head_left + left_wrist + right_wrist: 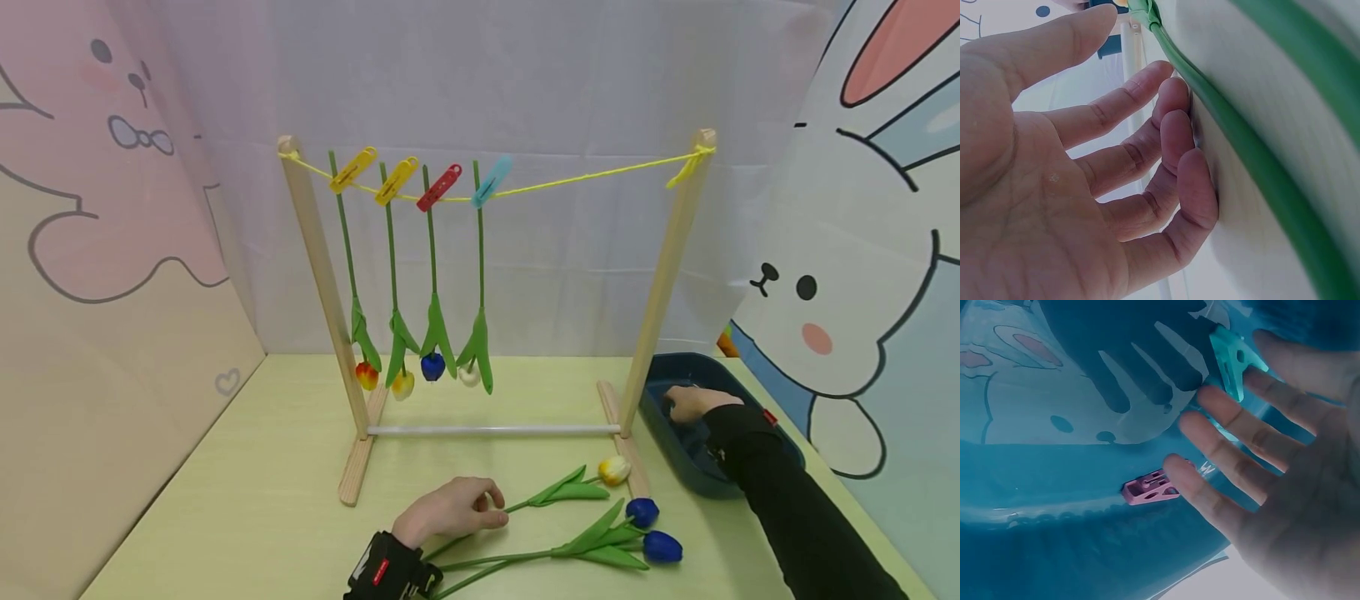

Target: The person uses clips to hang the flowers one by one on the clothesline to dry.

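Though apparently just past halfway, has four tulips [435, 325] pegged to the line [585, 177] and three unpegged tulips [592, 535] lying on the counter [225, 533], presumably left to do. Rests the left grip [453, 510] loose beside a stem [1235, 128], grasping nothing; has the right grip [696, 404] in the basin [712, 483] at a turquoise peg [1227, 359], cannot tell whether pinching or merely touching.

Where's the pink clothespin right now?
In the right wrist view, just left of centre, the pink clothespin lies inside the blue basin, beside the little fingertip of the right hand, lower left of the teal clothespin.
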`<state>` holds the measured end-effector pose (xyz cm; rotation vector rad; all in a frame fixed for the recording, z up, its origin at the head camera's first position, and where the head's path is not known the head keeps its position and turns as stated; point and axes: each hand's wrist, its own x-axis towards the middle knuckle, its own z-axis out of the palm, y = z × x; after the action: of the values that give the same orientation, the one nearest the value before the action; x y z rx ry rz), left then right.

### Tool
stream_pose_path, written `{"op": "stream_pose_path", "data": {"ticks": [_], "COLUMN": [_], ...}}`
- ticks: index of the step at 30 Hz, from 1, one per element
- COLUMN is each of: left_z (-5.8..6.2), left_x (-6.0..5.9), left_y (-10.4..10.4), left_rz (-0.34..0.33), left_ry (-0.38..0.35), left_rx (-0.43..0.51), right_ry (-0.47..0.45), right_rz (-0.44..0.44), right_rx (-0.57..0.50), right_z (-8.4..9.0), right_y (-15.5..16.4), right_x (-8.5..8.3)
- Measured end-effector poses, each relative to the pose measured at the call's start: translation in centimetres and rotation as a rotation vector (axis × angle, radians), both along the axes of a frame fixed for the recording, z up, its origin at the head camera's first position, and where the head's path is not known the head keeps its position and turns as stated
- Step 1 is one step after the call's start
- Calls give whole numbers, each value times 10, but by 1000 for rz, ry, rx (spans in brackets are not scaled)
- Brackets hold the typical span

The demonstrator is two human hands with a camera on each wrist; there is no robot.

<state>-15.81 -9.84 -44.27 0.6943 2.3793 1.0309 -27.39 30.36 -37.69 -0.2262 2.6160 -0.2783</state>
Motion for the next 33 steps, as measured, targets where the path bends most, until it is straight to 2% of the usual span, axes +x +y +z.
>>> {"op": "stream_pose_path", "data": {"ticks": [10,18,23,26,33], "left_z": [1,1,1,1,0], "left_x": [0,-1,1,2,1], "left_y": [0,0,1,1,1], "left_rz": [-1,-28,-5,3,1], "left_ry": [1,18,7,9,10], "left_rx": [-1,-12,-4,-3,-5], "right_ry": [27,47,80,132,330], "right_rz": [-22,-9,-2,-12,-34], "right_rx": [-13,-11,-58,-86,-197], "right_z": [-3,-3,-2,-1,5], "right_y": [7,8,11,12,13], "right_x": [4,6,7,7,6]}}
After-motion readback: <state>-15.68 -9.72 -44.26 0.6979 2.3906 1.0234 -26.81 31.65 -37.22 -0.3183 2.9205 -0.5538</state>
